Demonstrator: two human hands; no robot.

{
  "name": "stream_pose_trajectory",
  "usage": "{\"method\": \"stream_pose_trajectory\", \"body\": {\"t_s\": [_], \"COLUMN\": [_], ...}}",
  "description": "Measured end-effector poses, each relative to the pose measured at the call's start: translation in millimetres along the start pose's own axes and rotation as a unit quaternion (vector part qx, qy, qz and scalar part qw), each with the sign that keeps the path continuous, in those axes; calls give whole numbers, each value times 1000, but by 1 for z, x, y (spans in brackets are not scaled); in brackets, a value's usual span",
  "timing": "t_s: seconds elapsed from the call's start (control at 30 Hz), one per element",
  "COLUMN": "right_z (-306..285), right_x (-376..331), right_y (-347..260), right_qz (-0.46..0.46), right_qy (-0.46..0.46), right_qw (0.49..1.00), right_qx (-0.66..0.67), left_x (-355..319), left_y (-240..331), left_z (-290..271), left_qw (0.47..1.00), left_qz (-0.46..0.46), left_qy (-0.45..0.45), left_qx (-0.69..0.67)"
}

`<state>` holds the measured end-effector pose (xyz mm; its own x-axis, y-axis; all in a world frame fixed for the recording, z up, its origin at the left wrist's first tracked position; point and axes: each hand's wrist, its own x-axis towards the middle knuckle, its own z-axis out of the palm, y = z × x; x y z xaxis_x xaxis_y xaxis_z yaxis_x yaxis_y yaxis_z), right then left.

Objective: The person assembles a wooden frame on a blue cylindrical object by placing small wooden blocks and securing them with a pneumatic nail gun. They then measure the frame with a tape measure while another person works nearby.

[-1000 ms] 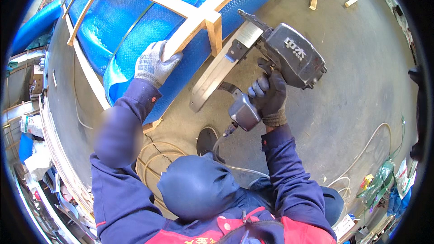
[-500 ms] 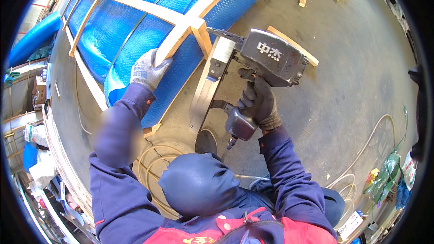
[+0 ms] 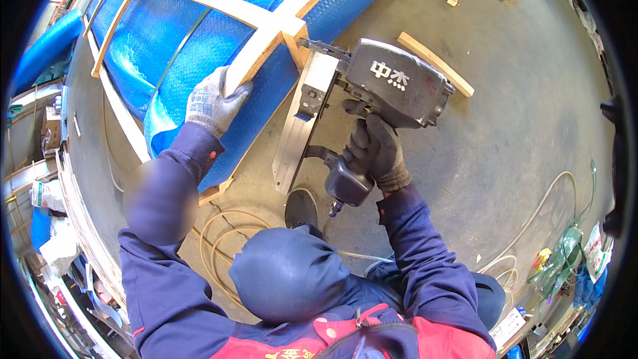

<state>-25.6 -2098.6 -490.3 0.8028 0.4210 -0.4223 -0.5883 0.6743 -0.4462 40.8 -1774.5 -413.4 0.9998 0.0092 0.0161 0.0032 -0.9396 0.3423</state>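
My left hand [image 3: 216, 102], in a grey work glove, is closed around the end of a light wooden slat [image 3: 256, 56] belonging to a wooden frame. Beneath the frame lies a large bundle wrapped in blue bubble wrap [image 3: 262, 113]. In my right hand [image 3: 373, 146], which wears a dark glove, is the handle of a black nail gun [image 3: 399, 86] with a long silver magazine. The gun's nose is at the frame's corner, by a short upright wooden piece [image 3: 296, 46]; whether it touches the wood I cannot tell.
Loose wooden pieces lie on the grey floor, one [image 3: 435, 63] just beyond the gun. An air hose [image 3: 222, 219] coils near my foot [image 3: 302, 208]; more hose [image 3: 531, 226] runs at the right beside plastic bags [image 3: 565, 256]. Long boards [image 3: 86, 226] line the left.
The view has shifted slightly. Both hands keep their grips, and the nail gun's nose stays close to the frame's corner.
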Motion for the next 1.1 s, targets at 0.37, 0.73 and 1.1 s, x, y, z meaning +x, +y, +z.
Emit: {"method": "stream_pose_trajectory", "body": {"t_s": [0.37, 0.73, 1.1], "right_z": [2, 5, 15], "right_x": [2, 2, -2], "right_y": [-2, -13, -23], "right_qz": [-20, -35, -21], "right_qy": [-20, -51, -11], "right_qw": [1000, 998, 999], "right_qx": [13, 14, -24], "left_x": [-1, -1, 2], "left_y": [1, -1, -12], "left_z": [1, -1, 6], "left_qw": [1000, 1000, 999], "left_qz": [11, -15, 12], "left_qy": [11, -13, 16], "left_qx": [10, 8, 28]}}
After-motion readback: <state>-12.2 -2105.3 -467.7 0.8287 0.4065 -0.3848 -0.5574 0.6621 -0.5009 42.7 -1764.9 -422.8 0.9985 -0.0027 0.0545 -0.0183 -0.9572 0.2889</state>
